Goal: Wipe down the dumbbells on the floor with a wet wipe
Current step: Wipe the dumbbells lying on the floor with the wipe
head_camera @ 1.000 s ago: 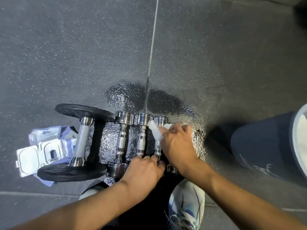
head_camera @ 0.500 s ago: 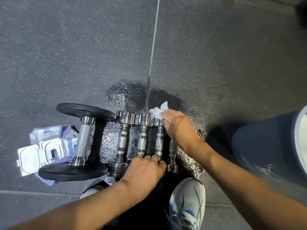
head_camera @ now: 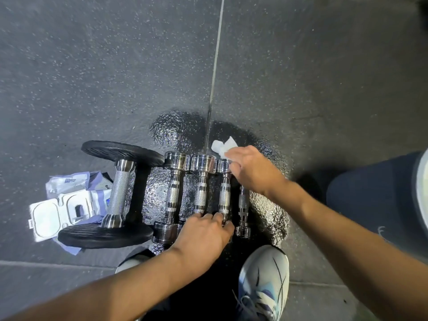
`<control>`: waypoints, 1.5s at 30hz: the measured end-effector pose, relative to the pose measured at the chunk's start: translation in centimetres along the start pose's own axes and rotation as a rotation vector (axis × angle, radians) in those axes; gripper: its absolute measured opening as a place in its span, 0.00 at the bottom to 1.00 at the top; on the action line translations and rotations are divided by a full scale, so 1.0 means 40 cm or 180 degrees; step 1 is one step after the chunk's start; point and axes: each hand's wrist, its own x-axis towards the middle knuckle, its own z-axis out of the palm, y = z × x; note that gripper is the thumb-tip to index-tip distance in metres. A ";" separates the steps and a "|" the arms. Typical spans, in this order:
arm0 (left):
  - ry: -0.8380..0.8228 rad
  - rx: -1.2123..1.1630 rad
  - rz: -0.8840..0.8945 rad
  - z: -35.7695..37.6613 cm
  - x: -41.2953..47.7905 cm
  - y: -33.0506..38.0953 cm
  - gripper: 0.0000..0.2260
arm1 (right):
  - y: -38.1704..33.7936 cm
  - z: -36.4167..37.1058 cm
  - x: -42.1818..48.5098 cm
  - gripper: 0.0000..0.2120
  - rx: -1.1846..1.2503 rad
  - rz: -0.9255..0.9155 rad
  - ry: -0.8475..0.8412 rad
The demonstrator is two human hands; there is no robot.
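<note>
One wipes pack [head_camera: 67,202] beside the dumbbells [head_camera: 201,195] bears a blurred, unreadable label [head_camera: 70,181].

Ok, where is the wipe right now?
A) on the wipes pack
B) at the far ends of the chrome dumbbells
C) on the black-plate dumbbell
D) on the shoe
B: the right hand holds the wipe at the far ends of the chrome dumbbells.

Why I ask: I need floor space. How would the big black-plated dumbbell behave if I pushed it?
The big dumbbell would probably roll easily, since it rests on two round plates. It likely feels heavy: thick metal handle, wide plates. The wet floor beside it may let it slide too.
</note>
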 end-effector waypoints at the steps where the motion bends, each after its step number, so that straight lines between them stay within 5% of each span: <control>1: 0.0006 0.0010 -0.0005 0.002 0.001 -0.001 0.26 | 0.011 -0.013 0.014 0.19 0.0051 0.0064 -0.0063; 12: 0.0035 -0.0019 0.0031 -0.002 0.005 -0.002 0.21 | -0.013 0.058 -0.059 0.15 0.0644 0.0746 0.0329; 30: 0.0011 -0.0018 0.0047 0.000 0.004 -0.003 0.21 | 0.031 -0.010 0.079 0.06 0.1026 0.0345 0.0204; 35: 0.0044 -0.0023 0.0039 0.006 0.004 -0.005 0.20 | 0.024 0.003 0.064 0.08 0.0690 0.0015 -0.0214; 43: 0.0095 -0.0088 0.0057 0.006 0.000 -0.006 0.22 | 0.060 -0.034 0.068 0.05 0.1016 0.0747 0.0675; 45: 0.0131 -0.0103 0.0058 0.006 0.001 -0.007 0.22 | 0.063 -0.039 0.034 0.03 0.1354 0.0820 0.0536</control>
